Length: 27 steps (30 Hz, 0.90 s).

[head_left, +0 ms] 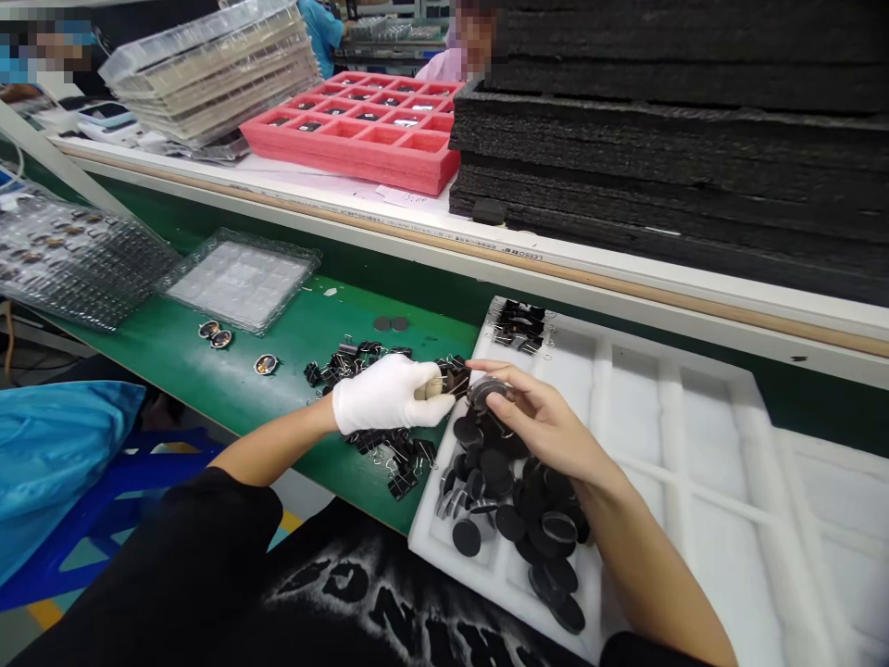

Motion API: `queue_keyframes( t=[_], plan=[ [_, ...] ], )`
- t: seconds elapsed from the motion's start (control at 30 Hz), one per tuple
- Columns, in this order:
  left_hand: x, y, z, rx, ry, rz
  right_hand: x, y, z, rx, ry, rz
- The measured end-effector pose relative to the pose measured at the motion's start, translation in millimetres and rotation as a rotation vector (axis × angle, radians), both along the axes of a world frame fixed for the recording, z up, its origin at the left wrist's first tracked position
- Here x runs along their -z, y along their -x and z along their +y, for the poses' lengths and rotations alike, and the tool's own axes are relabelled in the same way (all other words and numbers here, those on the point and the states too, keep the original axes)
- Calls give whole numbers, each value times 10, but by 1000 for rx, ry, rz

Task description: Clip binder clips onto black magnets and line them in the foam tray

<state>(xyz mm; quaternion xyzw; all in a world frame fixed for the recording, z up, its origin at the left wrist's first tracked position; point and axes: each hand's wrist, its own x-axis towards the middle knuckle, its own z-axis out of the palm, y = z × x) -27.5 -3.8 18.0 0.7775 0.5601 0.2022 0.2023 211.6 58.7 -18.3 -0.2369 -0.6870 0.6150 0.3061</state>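
My left hand (389,396), in a white glove, is closed on a black binder clip (455,375) at its fingertips. Bare, my right hand (548,417) pinches a round dark disc (488,394) between thumb and fingers, close beside the clip. Whether clip and disc touch is hard to tell. Below my right hand, many loose black discs (496,472) lie in a white foam tray (458,560). Loose binder clips (403,463) are heaped on the green table around my left hand, and more clips (518,324) sit in the tray's far corner.
Small metal-rimmed parts (265,363) and two grey discs (390,324) lie on the green table (229,398). Clear plastic trays (240,278) are at the left. A shelf ahead bears a red foam tray (347,157) and stacked black foam (625,157). Other people are beyond.
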Motion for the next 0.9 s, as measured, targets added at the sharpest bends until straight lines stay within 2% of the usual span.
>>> queue_keyframes(
  t=[0.13, 0.2, 0.33, 0.47, 0.57, 0.73, 0.9],
  plan=[
    [32, 147, 23, -26, 48, -6, -16, -57, 120, 101, -20, -80],
    [0, 184, 15, 23, 93, -13, 4, -52, 146, 100, -25, -117],
    [-84, 182, -17, 207, 149, 33, 12, -53, 153, -1, -133, -193],
    [-76, 175, -19, 325, 134, 117, -15, -97, 150, -111, -231, -265],
    [-65, 186, -13, 358, 118, 155, -27, -115, 143, -146, -284, -282],
    [-118, 211, -15, 401, 92, 170, -16, -90, 116, -118, -411, -275],
    [-140, 224, -12, 392, 114, 237, 52, -31, 87, -145, -474, -230]
  ],
)
